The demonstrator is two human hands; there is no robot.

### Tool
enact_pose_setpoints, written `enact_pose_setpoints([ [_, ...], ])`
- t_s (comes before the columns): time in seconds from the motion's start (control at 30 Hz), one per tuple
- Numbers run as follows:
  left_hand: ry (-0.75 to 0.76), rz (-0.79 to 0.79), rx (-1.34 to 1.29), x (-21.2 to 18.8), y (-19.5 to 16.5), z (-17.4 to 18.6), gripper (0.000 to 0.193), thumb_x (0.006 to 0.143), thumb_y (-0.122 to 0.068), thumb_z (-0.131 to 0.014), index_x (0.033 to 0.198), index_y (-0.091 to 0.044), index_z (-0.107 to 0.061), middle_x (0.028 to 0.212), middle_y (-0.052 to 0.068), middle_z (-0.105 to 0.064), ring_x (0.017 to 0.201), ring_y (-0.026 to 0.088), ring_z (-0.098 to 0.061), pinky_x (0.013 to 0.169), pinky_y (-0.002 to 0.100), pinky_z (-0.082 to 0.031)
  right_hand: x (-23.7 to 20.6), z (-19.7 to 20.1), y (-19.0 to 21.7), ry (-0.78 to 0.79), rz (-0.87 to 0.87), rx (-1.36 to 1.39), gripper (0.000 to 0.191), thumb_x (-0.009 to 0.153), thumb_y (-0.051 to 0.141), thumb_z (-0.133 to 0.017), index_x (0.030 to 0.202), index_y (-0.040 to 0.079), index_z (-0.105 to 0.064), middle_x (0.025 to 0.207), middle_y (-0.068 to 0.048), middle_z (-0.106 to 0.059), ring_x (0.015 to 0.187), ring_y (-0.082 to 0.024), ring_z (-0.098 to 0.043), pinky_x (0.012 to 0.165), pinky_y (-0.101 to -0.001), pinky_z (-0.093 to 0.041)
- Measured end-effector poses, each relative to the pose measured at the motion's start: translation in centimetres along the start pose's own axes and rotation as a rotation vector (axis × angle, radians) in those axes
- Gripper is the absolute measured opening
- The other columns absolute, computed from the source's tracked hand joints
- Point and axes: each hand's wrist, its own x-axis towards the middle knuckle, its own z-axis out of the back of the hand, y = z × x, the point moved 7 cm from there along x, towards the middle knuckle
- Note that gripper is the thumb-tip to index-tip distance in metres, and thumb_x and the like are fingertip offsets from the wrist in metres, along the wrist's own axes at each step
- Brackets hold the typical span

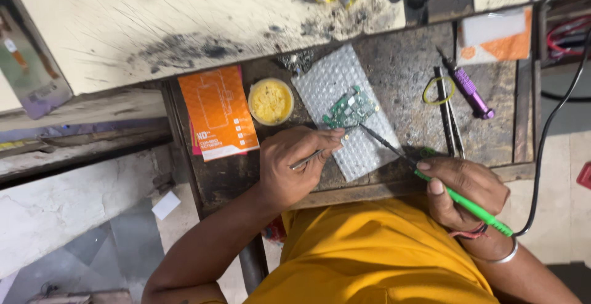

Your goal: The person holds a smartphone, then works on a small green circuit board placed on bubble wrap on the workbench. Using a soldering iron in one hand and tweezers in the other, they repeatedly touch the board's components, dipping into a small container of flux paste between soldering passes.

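Observation:
A small green circuit board (351, 108) lies on a sheet of bubble wrap (345, 94) on the dark worn tabletop (400, 70). My left hand (292, 163) grips thin metal tweezers (317, 154), their tip at the board's near edge. My right hand (463, 188) holds a green-handled soldering iron (458, 199); its dark tip reaches toward the board's near right corner. A black cable runs from the iron's handle off to the right.
A round tin of yellow paste (271, 101) sits left of the bubble wrap, beside an orange card packet (217, 112). A purple screwdriver (466, 86), a yellow rubber band (438, 89) and dark tweezers (449, 116) lie at the right. A phone screen panel (28, 57) rests far left.

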Motion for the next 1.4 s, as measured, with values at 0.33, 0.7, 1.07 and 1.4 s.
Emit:
enact_pose_setpoints([
  [0.33, -0.059, 0.032, 0.046, 0.7, 0.0, 0.4, 0.009, 0.088, 0.0, -0.078, 0.094, -0.005, -0.072, 0.103, 0.007, -0.081, 0.091, 0.02, -0.081, 0.076, 0.033, -0.065, 0.9, 0.0, -0.4, -0.082, -0.08, -0.001, 0.015, 0.093, 0.007, -0.062, 0.099, -0.001, -0.073, 0.09, -0.014, -0.076, 0.077, -0.022, -0.077, 0.071, -0.0286, -0.059],
  [0.7, -0.057, 0.101, -0.012, 0.9, 0.7, 0.3, 0.007, 0.088, -0.006, -0.078, 0.093, -0.003, -0.074, 0.098, 0.01, -0.082, 0.091, 0.024, -0.082, 0.073, 0.034, -0.065, -2.3, -1.2, -7.9, -0.1, -0.165, -0.061, 0.019, 0.089, 0.021, -0.066, 0.094, 0.008, -0.08, 0.084, -0.009, -0.081, 0.079, -0.019, -0.08, 0.078, -0.0311, -0.061],
  [1.07, -0.012, 0.131, -0.03, 1.1, 1.1, 0.2, 0.01, 0.089, -0.007, -0.078, 0.089, 0.0, -0.071, 0.097, 0.013, -0.082, 0.093, 0.023, -0.083, 0.073, 0.035, -0.065, -3.5, -2.4, -12.4, 0.003, -0.315, -0.042, 0.03, 0.091, 0.032, -0.063, 0.1, 0.009, -0.082, 0.088, -0.01, -0.079, 0.086, -0.022, -0.079, 0.084, -0.0364, -0.063],
  [1.4, -0.042, 0.1, -0.04, 1.1, 0.8, 0.1, 0.01, 0.087, -0.009, -0.079, 0.093, -0.002, -0.074, 0.098, 0.011, -0.083, 0.09, 0.024, -0.083, 0.072, 0.034, -0.065, -2.0, -0.8, -6.6, -0.16, -0.225, 0.057, 0.023, 0.092, 0.019, -0.064, 0.096, 0.002, -0.079, 0.083, -0.013, -0.081, 0.079, -0.022, -0.078, 0.075, -0.032, -0.061],
])
